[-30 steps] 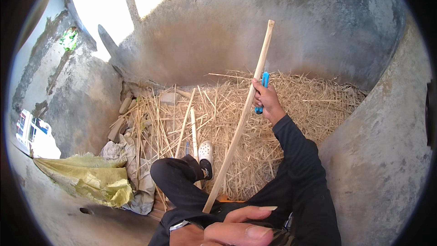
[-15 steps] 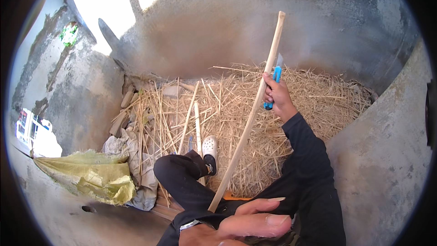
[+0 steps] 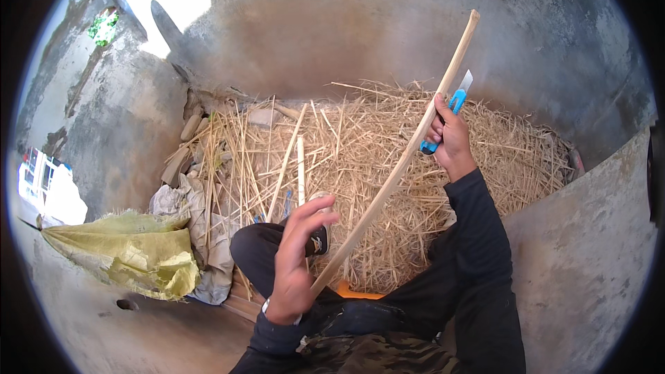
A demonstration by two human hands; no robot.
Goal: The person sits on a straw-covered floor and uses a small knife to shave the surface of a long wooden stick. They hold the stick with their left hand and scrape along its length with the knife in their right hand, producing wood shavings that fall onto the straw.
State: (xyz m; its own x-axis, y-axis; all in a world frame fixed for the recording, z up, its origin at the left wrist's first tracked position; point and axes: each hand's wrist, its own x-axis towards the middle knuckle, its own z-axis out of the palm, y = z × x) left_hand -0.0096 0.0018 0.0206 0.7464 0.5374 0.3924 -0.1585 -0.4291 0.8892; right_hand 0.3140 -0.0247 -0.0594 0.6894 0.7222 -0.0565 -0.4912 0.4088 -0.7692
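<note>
Big grey wall [image 3: 325, 34] first, sweeping right across twelve o'clock, stained brown in the middle, with bright light blazing at eleven! Below it, a broad heap of straw [image 3: 512, 145] spreads from the centre out to three o'clock. Over at eight o'clock, there's the yellowish sack [image 3: 131, 253], torn and frayed at its edges, and a crumpled grey sheet [image 3: 220, 235] lies just beside it.

Now the long wooden stick [image 3: 381, 197], and what a line it cuts: pale, slightly bowed, its top end up between one and two o'clock, its lower end down near six. The left hand [image 3: 292, 273] is raised between six and seven, fingers stretched out and a little apart, gripping nothing! The stick's lower end sits right by the palm, though whether the two touch, you cannot tell from here.

Out between two and three, the right hand [image 3: 454, 137] has a double catch: fingers clamped on the stick and on the blue cutter [image 3: 458, 100] together, thumb laid along the wood. A pale slat [image 3: 301, 159] lies upright in the view, just off centre toward nine. Something orange [image 3: 357, 292] peeks out at six, partly hidden. And smallest of all, the cutter's bare blade [image 3: 466, 82], out and pointing toward one o'clock!
</note>
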